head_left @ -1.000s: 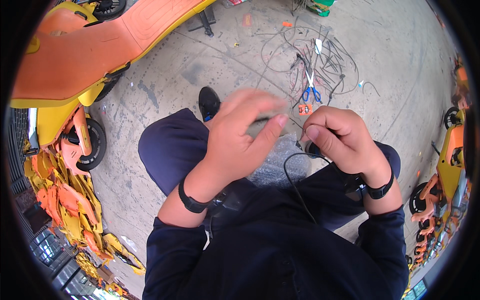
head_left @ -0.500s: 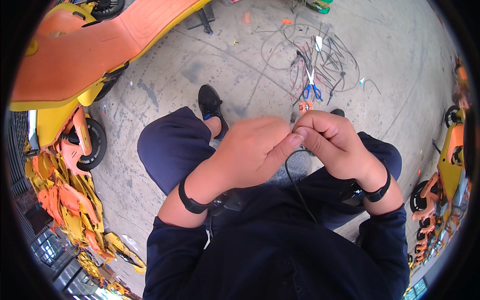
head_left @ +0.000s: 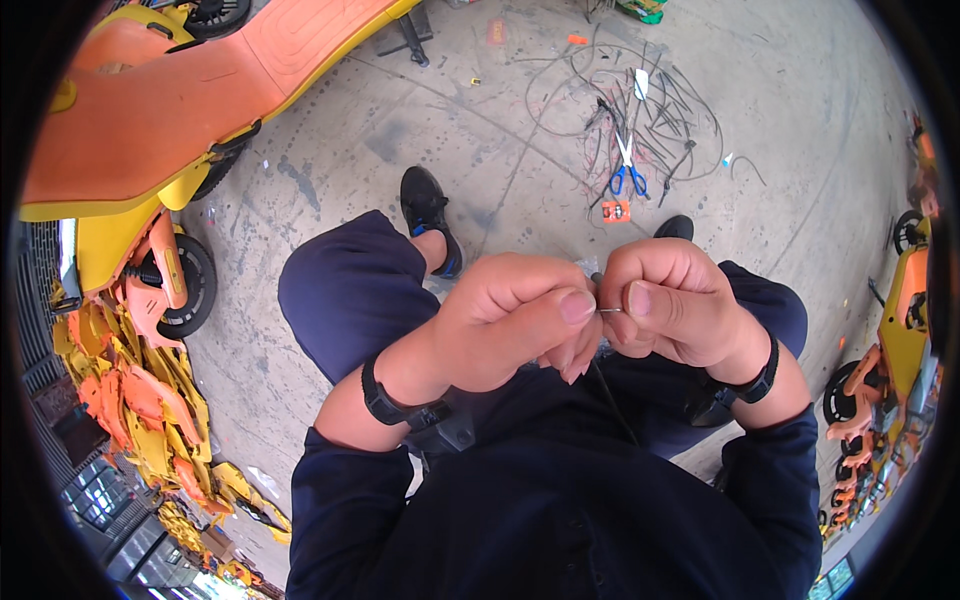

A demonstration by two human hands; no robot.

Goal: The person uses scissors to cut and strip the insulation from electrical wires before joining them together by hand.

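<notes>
Both of my hands are drawn together over my lap, knuckles almost meeting. My left hand [head_left: 510,325] is curled, thumb pressed forward toward the right, and my right hand [head_left: 672,310] is clenched with the thumb tip facing it. Between the two thumbs I pinch the end of a thin dark wire [head_left: 612,390]; a short bare tip of it lies roughly level, running left to right between my thumbs. From there the wire's long run drops down and slightly rightward over my dark jacket toward my body, so its long axis is close to vertical in the head view. How my lower fingers sit on it is hidden.

On the concrete floor [head_left: 800,130] ahead of my knees lies a loose tangle of cables [head_left: 640,105], with blue-handled scissors [head_left: 627,172] at its near edge, blades pointing away from me. An orange and yellow scooter [head_left: 170,110] stands to my left, and stacked orange and yellow plastic parts [head_left: 130,400] lie beside it.
</notes>
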